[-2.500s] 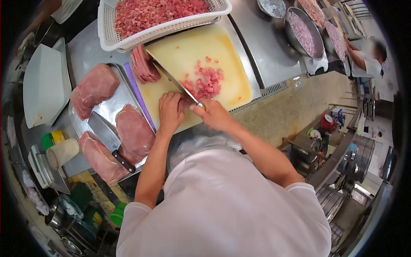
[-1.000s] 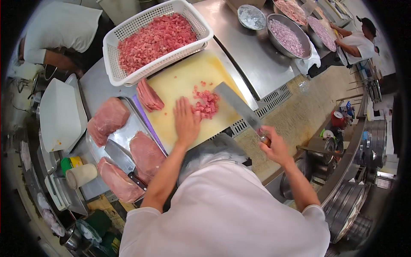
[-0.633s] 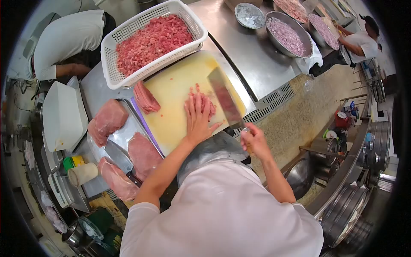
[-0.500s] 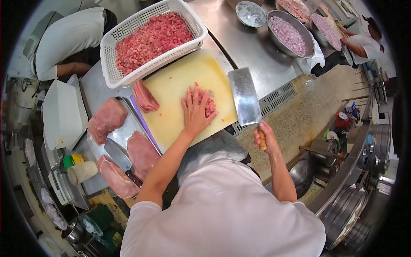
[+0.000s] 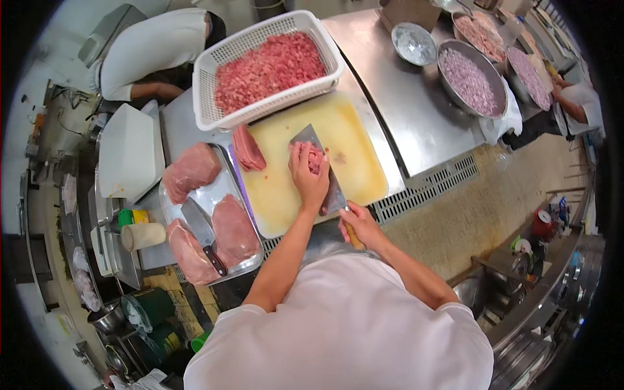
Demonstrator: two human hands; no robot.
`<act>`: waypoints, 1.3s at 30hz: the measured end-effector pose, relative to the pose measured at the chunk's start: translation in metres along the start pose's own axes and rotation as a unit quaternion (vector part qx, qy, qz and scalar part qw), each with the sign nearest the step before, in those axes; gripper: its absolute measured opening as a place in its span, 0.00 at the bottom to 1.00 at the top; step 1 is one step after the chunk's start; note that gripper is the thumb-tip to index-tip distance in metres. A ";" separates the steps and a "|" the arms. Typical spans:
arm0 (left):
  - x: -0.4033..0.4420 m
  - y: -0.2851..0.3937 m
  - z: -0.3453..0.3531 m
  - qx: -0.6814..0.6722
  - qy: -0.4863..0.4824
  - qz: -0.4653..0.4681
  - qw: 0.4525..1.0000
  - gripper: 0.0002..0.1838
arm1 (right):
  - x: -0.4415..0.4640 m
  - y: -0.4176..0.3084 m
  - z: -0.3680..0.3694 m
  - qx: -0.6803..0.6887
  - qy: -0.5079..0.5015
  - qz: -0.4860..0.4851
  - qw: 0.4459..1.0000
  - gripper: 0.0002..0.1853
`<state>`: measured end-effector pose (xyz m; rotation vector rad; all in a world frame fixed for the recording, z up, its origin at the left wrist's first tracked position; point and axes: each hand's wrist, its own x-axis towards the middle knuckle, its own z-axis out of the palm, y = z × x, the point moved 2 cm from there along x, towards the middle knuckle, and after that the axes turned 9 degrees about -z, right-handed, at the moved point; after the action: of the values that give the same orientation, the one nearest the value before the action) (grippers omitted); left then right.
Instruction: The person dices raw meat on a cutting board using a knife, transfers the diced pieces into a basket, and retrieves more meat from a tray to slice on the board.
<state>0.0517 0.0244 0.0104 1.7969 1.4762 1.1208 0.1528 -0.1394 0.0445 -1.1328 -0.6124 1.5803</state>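
Note:
My right hand [image 5: 363,227] grips the wooden handle of a cleaver [image 5: 334,195], whose broad blade lies low over the yellowed cutting board [image 5: 279,211]. Diced meat [image 5: 315,160] sits on or against the blade. My left hand [image 5: 309,179] is cupped round that meat, pressing it to the cleaver; part of the pile is hidden under the fingers. A stack of meat slices [image 5: 247,148] rests at the board's left edge. Beyond the board stands a white perforated basket [image 5: 203,97] heaped with diced meat.
On the left, a metal tray [image 5: 226,174] holds several large meat pieces and a knife [image 5: 199,221]. A white tub [image 5: 133,153] is beside it. Bowls of chopped purple-white pieces [image 5: 469,81] stand at right. Co-workers are at far left [image 5: 153,52] and far right [image 5: 578,104].
The cleaver has swung from the board's right side onto the board, under or against the diced meat. My left hand has gone from lying flat to cupping the meat. The camera view has shifted.

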 end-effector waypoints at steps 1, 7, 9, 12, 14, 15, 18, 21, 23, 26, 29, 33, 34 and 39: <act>0.004 0.012 -0.007 0.002 0.014 0.009 1.000 0.29 | -0.005 -0.014 0.005 -0.002 -0.009 -0.005 1.000 0.15; 0.116 0.088 -0.061 -0.054 0.152 0.131 0.978 0.23 | -0.001 -0.114 0.033 -0.081 -0.113 -0.142 0.980 0.17; 0.183 0.101 -0.083 -0.020 0.124 0.066 0.990 0.22 | 0.006 -0.126 0.029 -0.097 -0.097 -0.135 0.981 0.16; 0.238 0.076 -0.097 0.056 0.212 0.174 0.960 0.17 | 0.000 -0.112 0.008 -0.098 -0.038 -0.114 0.988 0.14; 0.229 0.100 -0.114 0.049 0.258 0.249 0.932 0.11 | -0.009 -0.100 -0.021 -0.122 0.018 -0.098 0.988 0.13; 0.210 0.091 -0.110 0.011 0.189 0.154 0.970 0.11 | -0.013 -0.091 -0.035 -0.130 0.045 -0.089 0.986 0.13; 0.125 0.079 -0.070 0.111 -0.049 -0.062 0.991 0.10 | -0.030 -0.071 -0.072 -0.168 0.109 -0.056 0.978 0.12; 0.080 -0.014 -0.001 0.282 -0.143 0.148 0.937 0.32 | -0.034 -0.062 -0.093 -0.201 0.124 -0.033 0.971 0.12; 0.087 -0.050 0.015 0.280 -0.101 0.048 0.953 0.39 | -0.031 -0.055 -0.100 -0.181 0.128 -0.027 0.975 0.12; 0.077 -0.068 0.023 0.261 -0.078 0.016 0.962 0.42 | -0.020 -0.052 -0.102 -0.177 0.119 -0.050 0.976 0.10; 0.056 -0.058 0.021 0.235 -0.130 0.052 0.962 0.42 | -0.010 -0.043 -0.118 -0.113 0.090 -0.034 0.989 0.10; 0.005 -0.035 0.024 0.190 -0.175 0.051 0.965 0.43 | 0.001 -0.028 -0.126 -0.069 0.077 -0.008 0.995 0.12; -0.004 -0.029 0.028 0.179 -0.145 0.026 0.973 0.44 | 0.003 -0.026 -0.122 -0.068 0.072 0.002 0.995 0.12; -0.015 -0.009 0.056 0.089 -0.009 -0.058 0.994 0.42 | 0.021 -0.024 -0.059 -0.142 -0.041 0.057 0.987 0.10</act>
<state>0.0945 0.0172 -0.0282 1.8053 1.6929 0.9402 0.2165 -0.1217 0.0326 -1.3365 -0.8615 1.6807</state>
